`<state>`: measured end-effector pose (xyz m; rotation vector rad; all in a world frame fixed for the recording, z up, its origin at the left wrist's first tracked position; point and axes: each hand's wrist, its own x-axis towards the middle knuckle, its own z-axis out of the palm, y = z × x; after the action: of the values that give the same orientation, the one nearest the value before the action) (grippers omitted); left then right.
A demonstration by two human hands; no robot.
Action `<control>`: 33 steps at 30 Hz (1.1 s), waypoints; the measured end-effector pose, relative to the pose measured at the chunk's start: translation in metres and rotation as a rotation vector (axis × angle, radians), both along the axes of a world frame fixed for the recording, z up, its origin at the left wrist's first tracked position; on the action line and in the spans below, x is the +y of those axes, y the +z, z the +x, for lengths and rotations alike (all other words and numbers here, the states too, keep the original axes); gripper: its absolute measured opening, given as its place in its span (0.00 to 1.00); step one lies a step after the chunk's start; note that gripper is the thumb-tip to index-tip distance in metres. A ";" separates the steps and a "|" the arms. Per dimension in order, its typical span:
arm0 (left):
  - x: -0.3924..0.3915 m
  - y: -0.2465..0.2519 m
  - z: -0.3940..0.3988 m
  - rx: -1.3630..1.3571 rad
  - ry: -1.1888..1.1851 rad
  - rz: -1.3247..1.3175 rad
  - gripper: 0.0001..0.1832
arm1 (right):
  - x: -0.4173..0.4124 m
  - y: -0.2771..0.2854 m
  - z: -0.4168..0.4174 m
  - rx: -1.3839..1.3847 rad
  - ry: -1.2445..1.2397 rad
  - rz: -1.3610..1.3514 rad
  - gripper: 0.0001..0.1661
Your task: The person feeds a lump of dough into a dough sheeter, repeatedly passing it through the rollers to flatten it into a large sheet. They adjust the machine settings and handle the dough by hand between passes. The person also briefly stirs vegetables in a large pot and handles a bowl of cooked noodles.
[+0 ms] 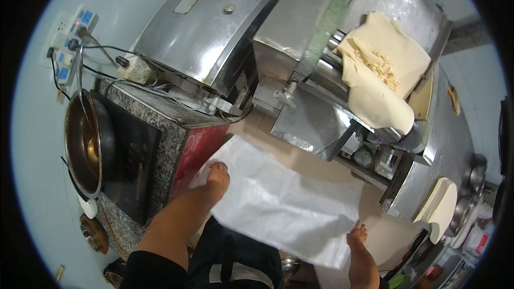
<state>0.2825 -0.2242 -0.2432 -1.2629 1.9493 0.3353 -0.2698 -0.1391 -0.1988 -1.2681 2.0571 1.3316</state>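
A white woven plastic sack or sheet point(281, 204) is spread flat in the air before me, above the tiled floor. Its left edge is in my left hand point(219, 178), whose fingers curl over the material. At the right edge my right hand point(357, 234) grips the sheet near its lower corner. Beyond it, a steel dough roller machine point(305, 28) carries a thick folded sheet of pale dough point(381, 72) with loose dough scraps on top, draping over its rollers.
On the left, a wok point(84, 144) with a ladle rests by a black induction cooker point(132, 168) on a granite counter. A lidded steel appliance point(209, 20) stands behind. On the right is a steel table point(425, 184) with a cream plastic scoop point(439, 204) and metal bowls.
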 end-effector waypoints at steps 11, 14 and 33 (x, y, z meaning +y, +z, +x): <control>0.111 -0.014 -0.049 0.717 0.832 0.551 0.22 | -0.074 0.025 0.160 -1.011 -0.269 -0.090 0.26; 0.129 0.004 -0.028 0.675 1.074 0.441 0.21 | -0.078 0.046 0.171 -1.032 -0.221 -0.041 0.26; 0.106 0.180 0.020 1.043 1.324 0.129 0.12 | -0.299 0.124 0.203 -1.833 -1.903 -0.660 0.19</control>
<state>0.3022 -0.1183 -0.0628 -2.4129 1.3492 2.0365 -0.0669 -0.4380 -0.0746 0.1091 0.9822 -1.1028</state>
